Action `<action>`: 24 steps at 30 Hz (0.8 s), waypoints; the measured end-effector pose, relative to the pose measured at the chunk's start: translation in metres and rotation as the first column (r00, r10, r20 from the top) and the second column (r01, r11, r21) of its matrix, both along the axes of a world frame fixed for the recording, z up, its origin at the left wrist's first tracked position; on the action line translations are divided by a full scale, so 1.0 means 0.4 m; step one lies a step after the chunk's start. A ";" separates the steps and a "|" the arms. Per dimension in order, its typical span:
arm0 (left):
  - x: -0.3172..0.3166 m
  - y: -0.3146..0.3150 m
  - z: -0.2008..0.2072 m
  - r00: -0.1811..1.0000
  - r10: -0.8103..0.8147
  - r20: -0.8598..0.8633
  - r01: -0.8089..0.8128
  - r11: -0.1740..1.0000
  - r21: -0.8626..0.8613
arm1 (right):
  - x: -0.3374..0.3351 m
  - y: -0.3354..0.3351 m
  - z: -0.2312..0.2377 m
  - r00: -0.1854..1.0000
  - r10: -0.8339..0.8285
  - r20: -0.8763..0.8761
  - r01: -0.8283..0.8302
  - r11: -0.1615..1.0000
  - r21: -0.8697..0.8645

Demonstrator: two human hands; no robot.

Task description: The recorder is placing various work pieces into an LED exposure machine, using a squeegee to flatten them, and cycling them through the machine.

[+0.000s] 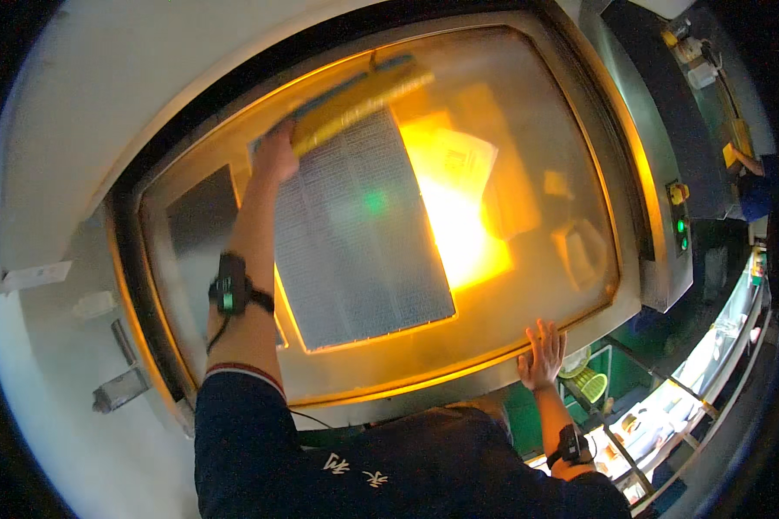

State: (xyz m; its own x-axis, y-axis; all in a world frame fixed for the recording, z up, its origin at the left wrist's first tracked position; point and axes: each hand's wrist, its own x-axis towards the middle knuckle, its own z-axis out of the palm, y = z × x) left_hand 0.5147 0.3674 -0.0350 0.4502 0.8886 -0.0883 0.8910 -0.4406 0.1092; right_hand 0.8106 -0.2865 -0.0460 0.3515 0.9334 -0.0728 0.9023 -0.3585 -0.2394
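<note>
My left hand is closed round the near end of a long yellow brush-like tool with a blue-grey back; motion blurs it, so its exact kind is unclear. The tool slants over the far end of a dark rectangular panel covered in fine rows of marks. This panel lies flat on a wide glowing work surface in a metal frame. With fingers spread, my right hand rests at the near right edge of that frame and holds nothing.
Left of the panel lies another dark sheet. To the right, a pale paper lies over a bright yellow light. A control box with green lights stands beyond the frame. A green basket is below right, and another person's arm shows far right.
</note>
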 end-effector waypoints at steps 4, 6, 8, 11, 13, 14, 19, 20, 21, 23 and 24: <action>0.093 0.222 -0.055 0.999 -0.030 -0.036 0.033 0.996 0.080 | -0.010 0.017 -0.014 0.999 0.033 0.035 -0.032 0.999 -0.009; 0.104 0.189 -0.077 0.999 -0.050 -0.012 0.051 0.989 0.137 | -0.012 0.032 -0.010 0.999 0.035 0.034 -0.034 0.999 -0.028; 0.149 0.095 -0.032 0.994 -0.018 -0.105 0.015 0.999 -0.035 | -0.020 0.027 0.001 1.000 0.016 -0.003 -0.016 1.000 0.009; 0.027 -0.070 -0.019 1.000 -0.014 -0.026 0.009 0.985 -0.174 | -0.031 0.061 0.010 0.996 0.064 0.066 -0.065 0.998 0.005; 0.027 -0.299 0.080 0.994 -0.100 -0.037 0.086 0.955 -0.284 | -0.015 0.030 -0.002 0.987 0.123 0.107 -0.124 0.992 0.001; -0.029 -0.403 0.096 0.988 -0.144 0.055 0.153 0.943 -0.296 | -0.007 0.035 -0.010 0.998 0.064 0.005 -0.064 0.998 0.016; -0.258 -0.882 0.079 0.953 -0.293 -0.073 0.204 0.802 -0.561 | -0.036 0.086 -0.008 0.993 0.025 -0.116 0.008 0.962 0.274; -0.272 -0.928 0.054 0.965 -0.258 0.041 0.224 0.740 -0.635 | -0.052 0.074 0.003 0.992 -0.027 -0.123 0.056 0.969 0.240; -0.281 -0.986 0.041 0.962 -0.262 0.072 0.260 0.814 -0.519 | -0.066 0.068 0.009 0.989 -0.059 -0.135 0.086 0.975 0.207; -0.278 -0.990 -0.033 0.979 -0.201 -0.017 0.151 0.783 -0.603 | -0.074 0.073 -0.072 0.997 0.074 0.035 -0.082 0.917 0.391; -0.254 -1.022 0.167 0.978 -0.206 -0.024 0.155 0.802 -0.576 | -0.059 0.034 -0.097 0.994 0.098 0.038 -0.105 0.917 0.385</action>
State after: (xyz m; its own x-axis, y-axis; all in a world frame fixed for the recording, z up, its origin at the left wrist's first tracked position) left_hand 0.4131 -0.0412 0.0319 0.5658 0.5708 -0.5950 0.8186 -0.4758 0.3219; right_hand 0.7868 -0.2727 -0.0847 0.2508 0.9186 0.3055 0.9343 -0.1472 -0.3247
